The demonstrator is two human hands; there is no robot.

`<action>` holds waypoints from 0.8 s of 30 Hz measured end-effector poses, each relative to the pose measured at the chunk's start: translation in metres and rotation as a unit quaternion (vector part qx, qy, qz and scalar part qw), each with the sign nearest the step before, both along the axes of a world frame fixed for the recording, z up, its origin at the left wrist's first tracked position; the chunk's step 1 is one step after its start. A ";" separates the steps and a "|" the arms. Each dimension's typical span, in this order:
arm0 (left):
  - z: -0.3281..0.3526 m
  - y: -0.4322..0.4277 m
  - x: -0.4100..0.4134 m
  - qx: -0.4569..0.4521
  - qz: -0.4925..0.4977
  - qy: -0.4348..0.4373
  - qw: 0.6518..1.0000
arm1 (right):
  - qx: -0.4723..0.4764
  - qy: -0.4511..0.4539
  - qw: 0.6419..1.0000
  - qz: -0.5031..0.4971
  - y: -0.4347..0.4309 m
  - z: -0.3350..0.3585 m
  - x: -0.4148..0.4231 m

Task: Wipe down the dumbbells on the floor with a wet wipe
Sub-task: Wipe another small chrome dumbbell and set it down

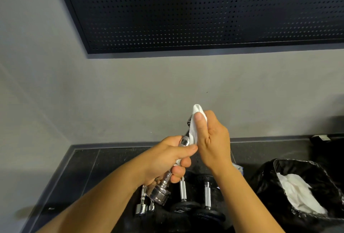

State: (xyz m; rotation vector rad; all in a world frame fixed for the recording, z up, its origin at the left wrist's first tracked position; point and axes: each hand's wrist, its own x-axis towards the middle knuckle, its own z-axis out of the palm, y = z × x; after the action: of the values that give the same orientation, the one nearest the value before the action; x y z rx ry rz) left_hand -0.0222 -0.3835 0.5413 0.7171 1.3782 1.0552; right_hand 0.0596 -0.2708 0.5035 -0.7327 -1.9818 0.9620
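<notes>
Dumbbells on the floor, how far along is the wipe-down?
Done: used wipes in the bin suggest some wiping is finished, though which dumbbells is unclear. In hand: the left grip holds a chrome dumbbell by its handle while the right grip presses a wipe round its upper end. Left: likely the black dumbbells and a small chrome one on the floor; nothing shows whether they are clean.
</notes>
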 end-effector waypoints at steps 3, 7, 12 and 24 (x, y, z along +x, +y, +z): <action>-0.004 -0.001 -0.007 -0.014 -0.015 0.184 0.983 | 0.029 -0.048 0.998 0.018 0.006 0.006 0.001; -0.010 -0.004 -0.015 -0.005 -0.051 0.526 0.849 | -0.027 -0.114 0.988 0.103 0.016 0.016 0.002; -0.015 -0.010 -0.024 0.051 -0.048 0.662 0.746 | -0.177 -0.105 0.957 0.204 0.016 0.033 0.004; -0.038 0.004 -0.010 0.136 0.115 0.189 0.966 | -0.446 0.062 0.872 0.192 -0.003 0.028 0.001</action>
State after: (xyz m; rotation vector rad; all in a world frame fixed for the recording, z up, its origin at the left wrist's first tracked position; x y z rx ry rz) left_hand -0.0319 -0.3799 0.5030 1.0172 1.6912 1.3584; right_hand 0.0606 -0.2733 0.5313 -0.7173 -1.5244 2.1750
